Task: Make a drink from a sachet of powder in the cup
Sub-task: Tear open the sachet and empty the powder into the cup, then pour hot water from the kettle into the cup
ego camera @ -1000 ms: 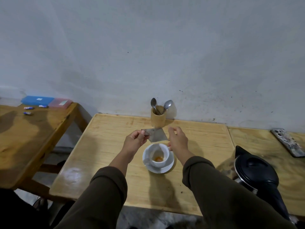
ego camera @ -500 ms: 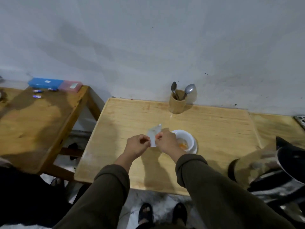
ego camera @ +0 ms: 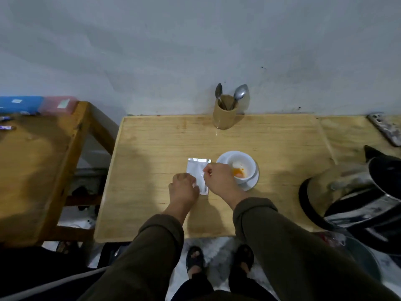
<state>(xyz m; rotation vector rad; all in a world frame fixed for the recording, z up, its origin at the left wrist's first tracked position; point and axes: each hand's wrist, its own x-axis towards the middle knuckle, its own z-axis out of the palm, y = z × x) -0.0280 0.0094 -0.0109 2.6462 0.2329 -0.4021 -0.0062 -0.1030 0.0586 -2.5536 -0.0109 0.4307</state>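
A silver sachet (ego camera: 196,168) lies flat on the light wooden table (ego camera: 156,148), just left of the cup. My left hand (ego camera: 184,189) rests on its lower left part and my right hand (ego camera: 219,180) pinches its right edge. The white cup (ego camera: 242,165) stands on a white saucer (ego camera: 253,178) and holds orange powder (ego camera: 238,172) at the bottom. My right hand hides the cup's near left rim.
A wooden holder (ego camera: 224,115) with two spoons (ego camera: 238,94) stands at the wall. A black and steel kettle (ego camera: 358,198) is at the right. A phone (ego camera: 386,129) lies far right. A darker side table (ego camera: 36,161) at left carries blue and pink boxes (ego camera: 36,104).
Both hands have brought the sachet down from above the cup and to the left, onto the table. The camera has tilted down, and my feet now show.
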